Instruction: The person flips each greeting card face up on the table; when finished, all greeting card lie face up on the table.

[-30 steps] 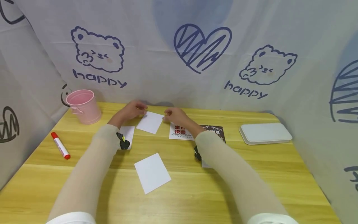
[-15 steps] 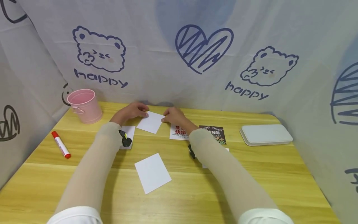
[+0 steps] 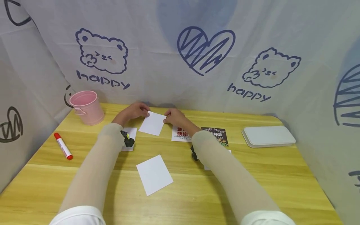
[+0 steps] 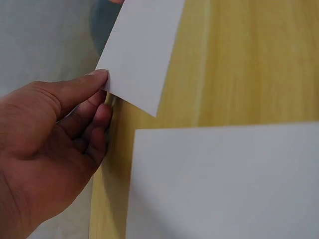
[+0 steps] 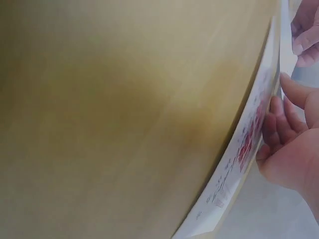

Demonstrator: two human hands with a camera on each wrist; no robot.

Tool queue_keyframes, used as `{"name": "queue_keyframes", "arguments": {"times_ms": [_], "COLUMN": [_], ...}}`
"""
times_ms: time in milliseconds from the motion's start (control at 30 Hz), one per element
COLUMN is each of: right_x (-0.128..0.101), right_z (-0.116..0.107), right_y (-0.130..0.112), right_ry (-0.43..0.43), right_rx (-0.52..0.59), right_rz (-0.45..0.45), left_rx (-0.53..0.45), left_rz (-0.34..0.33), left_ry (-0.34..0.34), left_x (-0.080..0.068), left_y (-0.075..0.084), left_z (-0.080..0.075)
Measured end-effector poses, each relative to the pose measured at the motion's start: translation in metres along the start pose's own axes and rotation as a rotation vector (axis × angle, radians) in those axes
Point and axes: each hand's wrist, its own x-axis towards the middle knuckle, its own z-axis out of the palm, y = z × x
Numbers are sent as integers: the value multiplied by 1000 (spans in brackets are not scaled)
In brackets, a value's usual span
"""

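Between both hands is a white card (image 3: 152, 123), near the table's back edge. My left hand (image 3: 134, 111) pinches its far left corner; in the left wrist view the thumb lies on top of the card (image 4: 142, 45) and the other fingers curl below. At the far right corner, my right hand (image 3: 175, 117) pinches it between thumb and fingers. A card with red lettering (image 3: 181, 133) lies beside the right hand, partly covered by it. Under the left wrist is another white card (image 3: 130, 134). One more blank white card (image 3: 154, 175) lies nearer the front.
A pink bucket (image 3: 88, 109) stands at the back left, with a red-capped marker (image 3: 63, 146) in front of it. Right of the right wrist lies a dark printed card (image 3: 217, 134), with a partly hidden white card nearby. A white case (image 3: 268, 136) sits far right. Printed cloth hangs behind.
The right hand's fingers have closed in on the card's corner, and its forearm has shifted slightly left. The card stays in nearly the same place, its near edge now a little more level.
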Motion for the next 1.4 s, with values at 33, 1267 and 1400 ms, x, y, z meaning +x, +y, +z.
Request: {"name": "queue_keyframes", "arguments": {"times_ms": [33,1267,1400], "right_x": [-1,-214,-218], "right_z": [-1,-64,-70], "right_y": [1,16,18], "right_ry": [-1,-27,-98], "right_rx": [27,316,255], "right_rz": [-15,-257,-279], "left_rx": [-21,-436,-450], "left_rz": [-9,249,255], "left_ry": [2,-93,-110], "left_x": [0,-147,-147], "left_y": [1,90,90], "left_z": [0,85,89]}}
